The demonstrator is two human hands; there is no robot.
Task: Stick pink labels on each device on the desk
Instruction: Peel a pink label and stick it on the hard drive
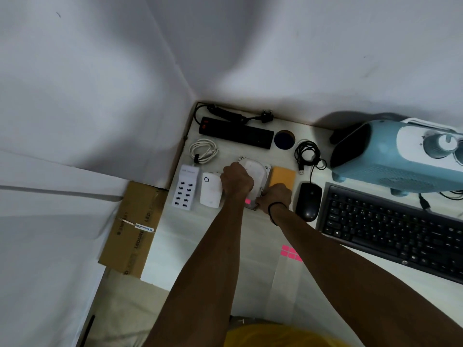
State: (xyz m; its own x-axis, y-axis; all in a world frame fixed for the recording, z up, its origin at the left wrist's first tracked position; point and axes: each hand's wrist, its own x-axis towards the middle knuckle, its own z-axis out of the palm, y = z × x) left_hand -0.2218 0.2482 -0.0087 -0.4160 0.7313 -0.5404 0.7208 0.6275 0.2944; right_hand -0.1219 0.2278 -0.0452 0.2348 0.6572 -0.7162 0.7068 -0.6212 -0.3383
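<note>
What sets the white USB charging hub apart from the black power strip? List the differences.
The white USB charging hub is pale and short; the black power strip is dark and much longer. The hub shows two columns of small ports, while the strip shows a red switch at its left end. The hub lies near the desk's left edge pointing away from the person; the strip lies crosswise at the back. Neither shows a pink label.

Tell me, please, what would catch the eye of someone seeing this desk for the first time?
First, the two bare hands meeting at the desk's middle: the left hand and right hand both rest on a silver hard drive, with a small pink label stuck near its front edge. Next, the large blue projector at the far right above the black keyboard, and the sheet of pink labels lying nearer the person.
</note>
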